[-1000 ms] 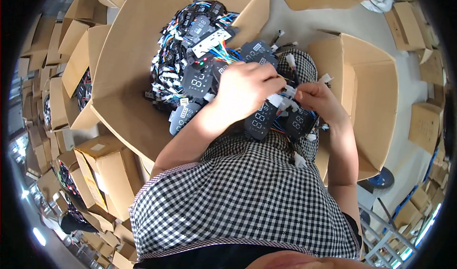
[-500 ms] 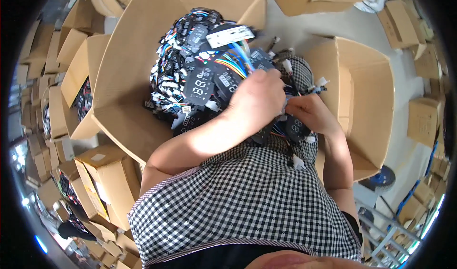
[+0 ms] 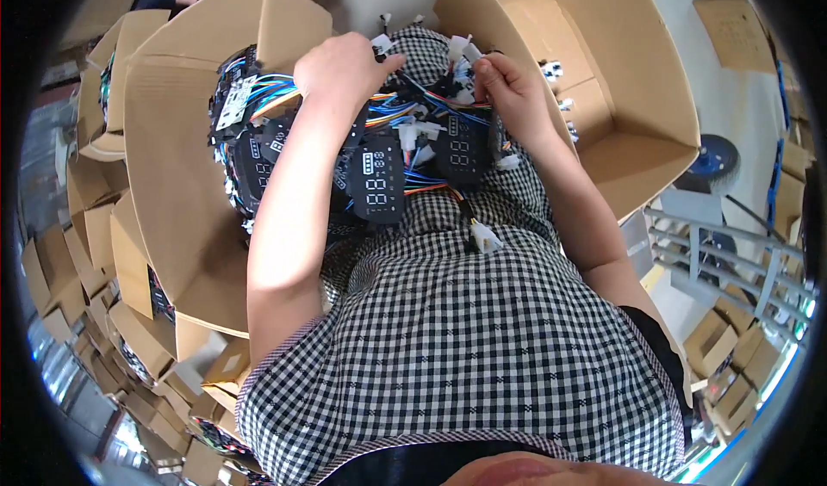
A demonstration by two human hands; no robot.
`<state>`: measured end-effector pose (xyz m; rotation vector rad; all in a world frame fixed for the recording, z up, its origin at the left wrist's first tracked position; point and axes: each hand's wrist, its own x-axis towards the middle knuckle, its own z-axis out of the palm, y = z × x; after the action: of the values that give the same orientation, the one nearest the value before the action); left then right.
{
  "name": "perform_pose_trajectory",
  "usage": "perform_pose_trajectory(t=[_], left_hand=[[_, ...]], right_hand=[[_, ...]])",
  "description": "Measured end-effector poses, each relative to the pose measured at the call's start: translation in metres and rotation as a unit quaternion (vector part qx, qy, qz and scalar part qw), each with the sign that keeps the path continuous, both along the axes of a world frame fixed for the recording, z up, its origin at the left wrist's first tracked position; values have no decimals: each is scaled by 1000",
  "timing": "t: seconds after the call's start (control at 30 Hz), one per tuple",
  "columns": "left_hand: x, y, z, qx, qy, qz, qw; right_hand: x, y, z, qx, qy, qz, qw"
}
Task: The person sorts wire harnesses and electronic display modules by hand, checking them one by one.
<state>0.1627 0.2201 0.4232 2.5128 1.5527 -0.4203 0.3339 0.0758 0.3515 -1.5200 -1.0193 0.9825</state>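
Observation:
My left hand [image 3: 340, 77] is over coloured wires [image 3: 274, 90] at the heap's upper side, its fingers curled under and mostly hidden, its thumb pointing right. Beside its fingertips is a small white plug. My right hand [image 3: 517, 94] pinches a white connector [image 3: 472, 53] between thumb and fingers. Below and between the hands lie black display boards [image 3: 376, 180] with wire leads, on my checked apron [image 3: 465, 314]. Another board [image 3: 463, 152] lies under my right hand. A white plug [image 3: 486, 238] hangs on a lead over the apron. More boards [image 3: 250, 163] are heaped left of my left forearm.
A large open cardboard box [image 3: 172, 193] stands at my left around the heap. At the right is another open box [image 3: 637, 73], with several small connectors [image 3: 551, 71] in it. A wheel [image 3: 713, 166] and metal rack [image 3: 724, 253] stand beyond; more cartons surround me.
My hands have moved apart and farther up; the left has gone left, clear of the right. The view has shifted, and boards now lie on the apron between my forearms.

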Motion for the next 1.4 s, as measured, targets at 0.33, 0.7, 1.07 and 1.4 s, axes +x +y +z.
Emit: perform_pose_trajectory(t=[0.33,0.7,1.07,1.4], left_hand=[[-27,-29,4,-5,-210,-26,977],[-48,-57,9,-154,-507,-53,846],[-38,-53,21,-246,-443,-43,861],[-36,-58,18,-234,-430,-71,869]], right_hand=[[16,8,30,-38,40,60,997],[11,58,93,177,-367,288,867],[12,80,133,84,-504,480,713],[19,79,109,69,-429,539,721]])
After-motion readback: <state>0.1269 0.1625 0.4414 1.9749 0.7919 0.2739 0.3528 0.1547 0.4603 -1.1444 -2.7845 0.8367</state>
